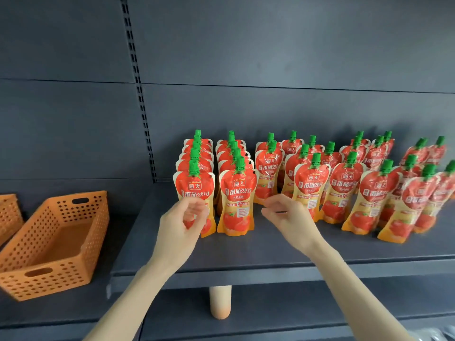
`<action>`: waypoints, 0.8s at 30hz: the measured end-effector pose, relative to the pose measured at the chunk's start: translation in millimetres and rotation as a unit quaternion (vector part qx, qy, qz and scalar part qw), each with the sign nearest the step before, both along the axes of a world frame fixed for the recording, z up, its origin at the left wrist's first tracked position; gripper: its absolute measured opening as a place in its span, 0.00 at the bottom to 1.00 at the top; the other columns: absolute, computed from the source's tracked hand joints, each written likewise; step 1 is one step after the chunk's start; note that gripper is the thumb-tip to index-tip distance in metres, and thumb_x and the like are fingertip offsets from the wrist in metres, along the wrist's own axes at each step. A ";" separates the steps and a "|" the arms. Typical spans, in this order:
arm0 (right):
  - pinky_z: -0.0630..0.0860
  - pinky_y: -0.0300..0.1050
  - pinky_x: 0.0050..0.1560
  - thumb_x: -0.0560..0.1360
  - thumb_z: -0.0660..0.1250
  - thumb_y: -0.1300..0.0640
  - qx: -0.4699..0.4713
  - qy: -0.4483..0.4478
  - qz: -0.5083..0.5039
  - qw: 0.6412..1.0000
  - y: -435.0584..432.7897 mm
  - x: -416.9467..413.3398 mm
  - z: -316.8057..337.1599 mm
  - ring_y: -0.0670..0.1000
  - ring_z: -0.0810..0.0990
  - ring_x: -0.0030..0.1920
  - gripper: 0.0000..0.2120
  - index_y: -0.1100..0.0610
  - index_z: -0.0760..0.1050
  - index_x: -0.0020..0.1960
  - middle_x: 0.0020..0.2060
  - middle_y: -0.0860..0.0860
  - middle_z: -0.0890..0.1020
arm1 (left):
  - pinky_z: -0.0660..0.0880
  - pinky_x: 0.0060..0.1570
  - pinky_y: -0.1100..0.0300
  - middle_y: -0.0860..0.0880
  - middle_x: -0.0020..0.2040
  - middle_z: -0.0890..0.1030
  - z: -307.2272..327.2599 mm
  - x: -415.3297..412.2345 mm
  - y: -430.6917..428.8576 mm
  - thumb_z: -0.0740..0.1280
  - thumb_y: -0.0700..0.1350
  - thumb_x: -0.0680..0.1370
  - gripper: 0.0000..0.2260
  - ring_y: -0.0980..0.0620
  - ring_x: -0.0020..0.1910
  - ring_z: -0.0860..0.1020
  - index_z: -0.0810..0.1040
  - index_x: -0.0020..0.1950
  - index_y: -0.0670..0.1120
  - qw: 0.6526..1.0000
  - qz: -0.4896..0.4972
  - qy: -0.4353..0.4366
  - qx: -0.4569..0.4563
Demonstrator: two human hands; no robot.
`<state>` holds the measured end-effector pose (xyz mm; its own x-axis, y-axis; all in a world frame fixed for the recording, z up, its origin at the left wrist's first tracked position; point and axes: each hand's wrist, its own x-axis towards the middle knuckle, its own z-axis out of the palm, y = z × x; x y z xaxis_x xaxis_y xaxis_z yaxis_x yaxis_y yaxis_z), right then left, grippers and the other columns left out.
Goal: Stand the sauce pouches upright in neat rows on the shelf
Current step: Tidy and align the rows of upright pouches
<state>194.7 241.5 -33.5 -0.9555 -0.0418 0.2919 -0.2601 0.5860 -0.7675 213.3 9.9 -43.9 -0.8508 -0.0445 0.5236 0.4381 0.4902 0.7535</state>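
Several red-and-yellow sauce pouches with green caps stand upright on the dark shelf [258,252]. Two tight rows sit at the left, fronted by one pouch [195,190] and another [236,203]. Further right the pouches [344,188] stand looser and some lean. My left hand [183,225] hovers in front of the lower part of the left front pouch, fingers curled, holding nothing that I can see. My right hand [286,215] is just right of the second front pouch, fingers loosely bent and apart, with nothing in it.
An orange perforated basket [51,244] sits on the lower shelf at the left, with part of a second one [9,215] behind it. A pale bottle top [220,301] shows under the shelf's front edge. A slotted upright [139,89] runs down the back panel.
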 end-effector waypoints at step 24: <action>0.70 0.46 0.64 0.75 0.67 0.51 0.319 -0.029 0.068 0.945 137.8 -198.0 158.4 0.53 0.77 0.59 0.20 0.58 0.72 0.64 0.60 0.53 0.78 | 0.72 0.60 0.56 0.46 0.59 0.78 146.4 -222.5 154.7 0.67 0.51 0.75 0.17 0.50 0.56 0.77 0.74 0.61 0.45 0.950 -0.081 -0.123 -0.274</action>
<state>-3.3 379.3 124.9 -0.9422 -0.3156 0.1130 -0.3350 0.8984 -0.2841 -9.2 164.7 102.5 -0.9229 0.3201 0.2141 0.3850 0.7799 0.4934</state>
